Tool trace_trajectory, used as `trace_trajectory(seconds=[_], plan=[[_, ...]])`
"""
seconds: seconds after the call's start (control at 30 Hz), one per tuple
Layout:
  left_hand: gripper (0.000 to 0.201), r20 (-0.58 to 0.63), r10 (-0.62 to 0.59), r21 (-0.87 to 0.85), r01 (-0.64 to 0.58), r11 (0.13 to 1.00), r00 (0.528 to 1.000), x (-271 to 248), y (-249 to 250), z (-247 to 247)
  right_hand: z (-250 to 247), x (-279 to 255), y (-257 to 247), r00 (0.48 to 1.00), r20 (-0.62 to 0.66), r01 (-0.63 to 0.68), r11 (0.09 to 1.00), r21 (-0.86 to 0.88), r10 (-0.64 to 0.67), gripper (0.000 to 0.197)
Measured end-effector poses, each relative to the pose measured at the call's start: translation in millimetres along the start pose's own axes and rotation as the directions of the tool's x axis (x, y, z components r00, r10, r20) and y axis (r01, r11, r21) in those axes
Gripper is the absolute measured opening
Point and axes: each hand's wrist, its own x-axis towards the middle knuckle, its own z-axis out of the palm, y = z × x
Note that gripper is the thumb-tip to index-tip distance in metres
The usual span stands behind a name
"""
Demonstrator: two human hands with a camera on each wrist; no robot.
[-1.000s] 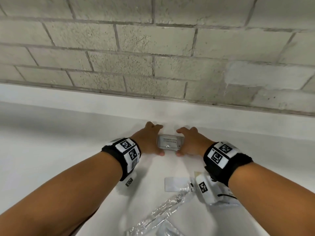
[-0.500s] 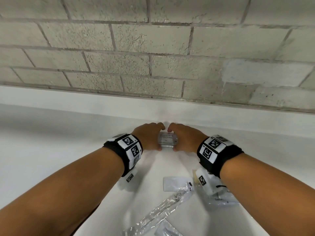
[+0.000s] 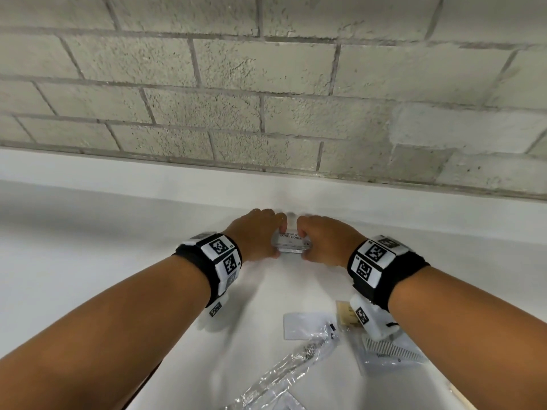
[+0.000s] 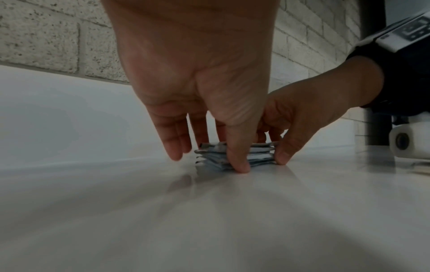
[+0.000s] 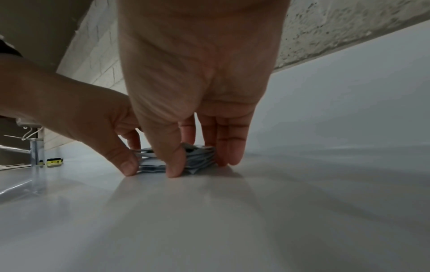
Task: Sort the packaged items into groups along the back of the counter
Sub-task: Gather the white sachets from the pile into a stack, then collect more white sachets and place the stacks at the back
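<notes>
White counter (image 3: 88,261) is holding a small stack of flat packets (image 3: 291,242) close to its back edge, just under the grey brick wall (image 3: 266,84). The top packet is showing the word "CONDITIONER". The left hand (image 3: 254,238) is squeezing the stack from the left side, and the right hand (image 3: 322,242) is squeezing it from the right side. The low wrist views are showing both thumbs pushing on the front edge of the stack (image 4: 232,156), with their tips touching the counter. The other fingers are reaching down behind and beside the stack (image 5: 177,162). So both hands are pinching the stack between thumb and fingers, and the stack is sitting flat on the counter. Nearer the person, other packets are lying apart from the stack: a white flat packet (image 3: 305,325), a long clear wrapper (image 3: 284,371) and a clear bag with a comb (image 3: 390,350) inside. Both wrists are wearing black bands with black-and-white square tags (image 3: 220,247).
</notes>
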Motion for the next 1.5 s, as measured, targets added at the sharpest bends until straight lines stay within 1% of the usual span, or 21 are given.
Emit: trace_trajectory(seconds=[0.07, 0.17, 0.23, 0.3, 0.37, 0.53, 0.57, 0.63, 0.73, 0.87, 0.97, 1.07, 1.13, 1.2, 1.23, 1.27, 1.33, 1.37, 1.43, 1.5], plan=[[0.045, -0.055, -0.003, 0.015, 0.004, 1.0, 0.998, 4, -1, 0, -1, 4, 2, 0.999, -0.033, -0.026, 1.0, -0.004, 0.026, 0.03], [0.047, -0.159, -0.001, 0.061, 0.011, 0.998, 0.987, 13, 0, -1, -2, 11, 6, 0.992, -0.104, -0.07, 0.998, -0.004, 0.069, 0.039], [0.049, -0.201, -0.018, 0.061, 0.031, 0.998, 0.979, 19, 1, 0, -3, 16, 8, 0.986, -0.129, -0.108, 0.994, -0.01, 0.105, 0.041], [0.051, -0.219, -0.046, 0.011, 0.049, 0.999, 0.975, 25, -1, 1, -5, 21, 10, 0.982, -0.125, -0.145, 0.989, 0.006, 0.145, 0.04], [0.049, -0.219, -0.077, -0.075, 0.062, 0.995, 0.973, 31, -4, 1, -7, 26, 14, 0.98, -0.118, -0.16, 0.987, 0.019, 0.161, 0.038], [0.058, -0.211, -0.096, -0.245, 0.042, 0.969, 0.973, 34, -15, 0, -8, 27, 20, 0.979, -0.139, -0.147, 0.988, 0.044, 0.152, 0.036], [0.057, -0.223, -0.106, -0.292, 0.037, 0.956, 0.969, 33, -17, -1, -9, 25, 21, 0.979, -0.138, -0.145, 0.988, 0.058, 0.151, 0.036], [0.045, -0.247, -0.134, -0.347, 0.042, 0.937, 0.96, 32, -22, -1, -10, 24, 20, 0.98, -0.133, -0.139, 0.988, 0.065, 0.146, 0.034], [0.024, -0.242, -0.145, -0.333, 0.059, 0.941, 0.959, 33, -24, 0, -11, 25, 17, 0.982, -0.133, -0.132, 0.991, 0.013, 0.132, 0.023], [0.019, -0.243, -0.154, -0.321, 0.07, 0.945, 0.958, 36, -22, 3, -10, 28, 14, 0.986, -0.121, -0.119, 0.992, -0.033, 0.114, 0.02], [0.023, -0.245, -0.176, -0.336, 0.086, 0.938, 0.953, 36, -24, 1, -13, 27, 15, 0.985, -0.109, -0.129, 0.991, 0.019, 0.13, 0.024], [0.038, -0.278, -0.216, -0.368, 0.104, 0.924, 0.936, 32, -26, -5, -23, 19, 19, 0.984, -0.076, -0.151, 0.982, 0.113, 0.16, 0.035], [0.047, -0.303, -0.258, -0.374, 0.135, 0.917, 0.917, 22, -23, -9, -30, 4, 27, 0.979, -0.028, -0.198, 0.972, 0.13, 0.203, 0.042], [0.044, -0.326, -0.255, -0.356, 0.132, 0.925, 0.91, 6, -14, -11, -38, -17, 37, 0.97, 0.019, -0.242, 0.964, 0.106, 0.241, 0.043], [0.04, -0.315, -0.229, -0.334, 0.119, 0.935, 0.921, -2, -7, -14, -42, -30, 41, 0.967, 0.041, -0.255, 0.962, 0.098, 0.252, 0.041], [0.037, -0.268, -0.19, -0.302, 0.105, 0.947, 0.945, -10, 1, -15, -45, -43, 42, 0.964, 0.069, -0.261, 0.961, 0.094, 0.255, 0.037], [0.033, -0.096, -0.084, -0.221, 0.061, 0.973, 0.992, -31, 25, -16, -45, -74, 39, 0.96, 0.145, -0.254, 0.963, 0.084, 0.241, 0.032], [0.033, 0.003, -0.023, -0.181, 0.024, 0.983, 1.0, -42, 39, -15, -42, -92, 34, 0.956, 0.19, -0.241, 0.968, 0.073, 0.224, 0.032], [0.037, 0.153, 0.075, -0.108, -0.059, 0.992, 0.985, -60, 63, -7, -29, -119, 24, 0.946, 0.26, -0.214, 0.975, 0.056, 0.192, 0.036], [0.043, 0.226, 0.119, -0.062, -0.107, 0.992, 0.967, -77, 83, 8, -12, -144, 14, 0.947, 0.268, -0.195, 0.98, 0.04, 0.177, 0.039]])
